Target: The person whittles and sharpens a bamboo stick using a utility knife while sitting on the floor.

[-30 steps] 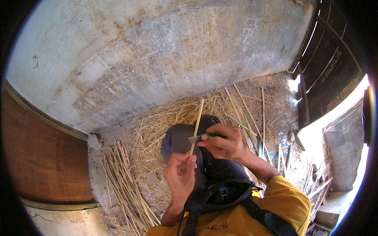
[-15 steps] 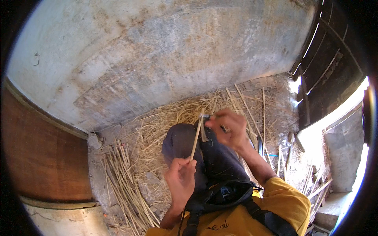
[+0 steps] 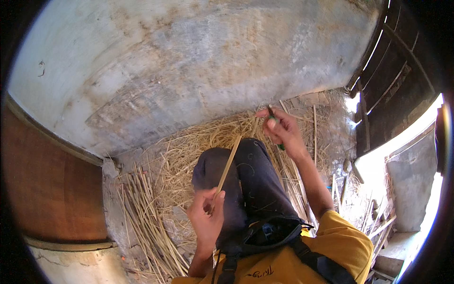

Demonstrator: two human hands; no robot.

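Observation:
My left hand point(image 3: 206, 213) pinches the lower end of a narrow pale bamboo strip point(image 3: 230, 162), which slants up and to the right above my knees. Farther off and to the right, my right hand point(image 3: 283, 130) is closed round a small knife point(image 3: 270, 112) with a green handle. Its short dark blade points up, apart from the strip. My fingers hide most of the handle.
Thin shavings point(image 3: 184, 146) cover the floor round my legs. A bundle of long strips point(image 3: 149, 220) lies at the left, below a brown wooden panel point(image 3: 56, 184). A stained wall point(image 3: 203, 61) rises ahead. An unzipped black pouch point(image 3: 269, 232) sits at my waist.
The knife has come off the strip, as my right hand moved up and away. A curled sliver that hung by the blade no longer shows there. My left hand shifted slightly left and down.

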